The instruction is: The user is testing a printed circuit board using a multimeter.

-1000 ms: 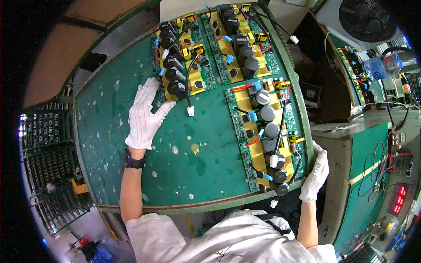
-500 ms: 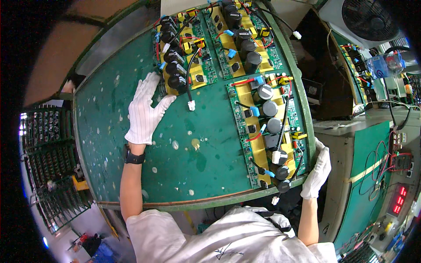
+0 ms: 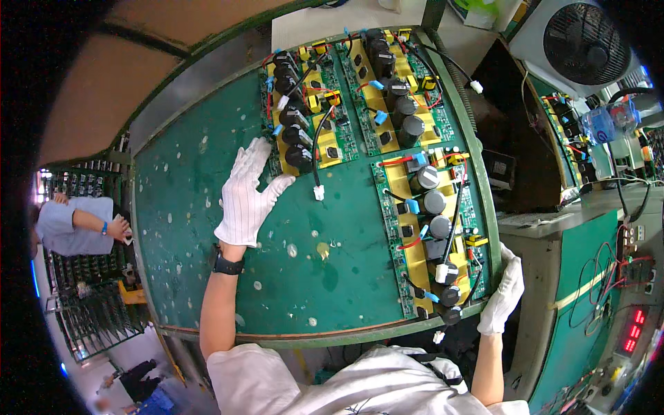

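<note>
My left hand [image 3: 247, 197], in a striped white glove, lies open on the green tabletop [image 3: 277, 277]. Its fingertips are beside the near end of a green circuit board [image 3: 330, 142] with black capacitors and yellow strips. At the table's right side, my gloved right hand [image 3: 503, 294] is closed around the raised green rim [image 3: 490, 235]; some of its fingers are hidden. A second circuit board [image 3: 436, 235] lies close to that rim, with a white connector [image 3: 441, 273] on a black cable. Behind it lies a third such board [image 3: 394, 97].
To the right stand a cabinet [image 3: 539, 263], a dark open box [image 3: 515, 131] and a grey fan unit [image 3: 588, 45]. A plastic bottle [image 3: 609, 123] is near the fan. At far left a person [image 3: 79, 223] is beside racks of parts [image 3: 90, 304].
The table, its boards and both my hands appear a little lower and farther right, and the surroundings are shifted down too. A person has come into view at far left.
</note>
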### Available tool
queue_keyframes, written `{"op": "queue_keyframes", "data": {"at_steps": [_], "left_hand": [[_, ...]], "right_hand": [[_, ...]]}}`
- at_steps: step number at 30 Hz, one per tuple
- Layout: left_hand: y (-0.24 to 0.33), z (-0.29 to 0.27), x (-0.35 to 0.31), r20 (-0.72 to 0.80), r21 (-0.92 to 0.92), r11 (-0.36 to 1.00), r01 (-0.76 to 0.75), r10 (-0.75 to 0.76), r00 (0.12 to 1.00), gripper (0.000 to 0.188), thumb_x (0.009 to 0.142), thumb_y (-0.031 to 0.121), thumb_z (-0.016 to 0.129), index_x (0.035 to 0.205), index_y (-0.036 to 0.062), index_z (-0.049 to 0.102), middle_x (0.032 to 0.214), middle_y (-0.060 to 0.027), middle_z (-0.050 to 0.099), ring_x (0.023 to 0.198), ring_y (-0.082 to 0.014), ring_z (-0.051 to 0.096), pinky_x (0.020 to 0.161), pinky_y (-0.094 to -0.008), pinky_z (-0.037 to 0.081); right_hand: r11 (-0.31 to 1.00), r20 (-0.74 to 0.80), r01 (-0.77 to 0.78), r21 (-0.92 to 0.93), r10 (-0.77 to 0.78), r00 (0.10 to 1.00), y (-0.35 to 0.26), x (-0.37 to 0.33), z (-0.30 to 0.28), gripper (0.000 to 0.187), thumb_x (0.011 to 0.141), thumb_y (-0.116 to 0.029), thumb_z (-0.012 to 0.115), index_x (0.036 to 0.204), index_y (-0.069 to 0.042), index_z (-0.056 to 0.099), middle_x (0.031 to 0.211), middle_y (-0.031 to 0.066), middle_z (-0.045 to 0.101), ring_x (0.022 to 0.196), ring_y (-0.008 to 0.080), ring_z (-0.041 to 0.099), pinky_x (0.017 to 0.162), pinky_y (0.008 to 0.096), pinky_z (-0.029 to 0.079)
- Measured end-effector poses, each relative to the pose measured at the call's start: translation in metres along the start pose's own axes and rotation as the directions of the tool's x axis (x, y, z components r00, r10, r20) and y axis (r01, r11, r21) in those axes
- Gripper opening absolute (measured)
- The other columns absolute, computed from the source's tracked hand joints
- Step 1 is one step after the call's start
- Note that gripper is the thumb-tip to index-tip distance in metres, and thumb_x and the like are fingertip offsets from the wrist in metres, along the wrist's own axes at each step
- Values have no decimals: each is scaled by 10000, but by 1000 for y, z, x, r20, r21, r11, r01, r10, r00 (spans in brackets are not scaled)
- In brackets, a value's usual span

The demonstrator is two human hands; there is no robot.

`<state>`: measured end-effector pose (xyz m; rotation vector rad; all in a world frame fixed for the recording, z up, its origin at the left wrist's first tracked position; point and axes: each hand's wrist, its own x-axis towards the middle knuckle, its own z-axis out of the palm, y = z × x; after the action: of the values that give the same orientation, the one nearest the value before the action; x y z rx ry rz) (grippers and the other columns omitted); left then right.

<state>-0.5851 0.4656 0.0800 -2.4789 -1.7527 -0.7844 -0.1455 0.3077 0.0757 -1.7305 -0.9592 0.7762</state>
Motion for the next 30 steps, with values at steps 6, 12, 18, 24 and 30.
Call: {"op": "queue_keyframes", "data": {"at_steps": [6,12,18,24,30], "left_hand": [[3,-8,1,5,-5,1000,-27,27,1000,655,892,374,793,1373,-28,605,1402,-238,626,1369,-393,555,1199,-497,384],[-8,-15,-3,65,-73,993,-90,95,993,609,945,255,708,1456,-27,534,1497,-244,550,1440,-398,483,1241,-480,323],[-1,-10,-2,33,-64,995,-72,74,997,587,904,228,748,1398,-40,577,1443,-243,591,1404,-396,516,1231,-491,344],[-4,-9,-4,26,-60,996,-69,70,997,545,929,234,735,1391,-21,598,1433,-226,606,1396,-391,527,1230,-490,343],[-5,-7,-3,24,-70,995,-77,79,997,538,939,235,729,1396,-18,600,1436,-222,606,1398,-385,528,1232,-498,338]], "right_hand": [[1000,-16,-13,0,13,1000,-6,1,3,584,1142,-414,355,1301,72,636,1234,127,691,1135,178,626,1055,337,456],[999,-1,17,-28,-17,1000,-4,1,4,566,1145,-404,360,1299,64,639,1218,114,689,1106,158,625,1025,315,464],[998,-15,50,-34,-50,999,5,1,1,572,1133,-432,393,1305,56,638,1201,110,689,1090,151,627,1011,319,473],[996,-6,62,-64,-62,998,1,1,1,538,1130,-393,401,1301,58,639,1213,111,686,1096,161,624,1019,323,466],[996,-35,50,-71,-53,998,-1,2,3,536,1124,-395,406,1292,55,645,1212,113,685,1104,169,619,1021,322,458]]}}
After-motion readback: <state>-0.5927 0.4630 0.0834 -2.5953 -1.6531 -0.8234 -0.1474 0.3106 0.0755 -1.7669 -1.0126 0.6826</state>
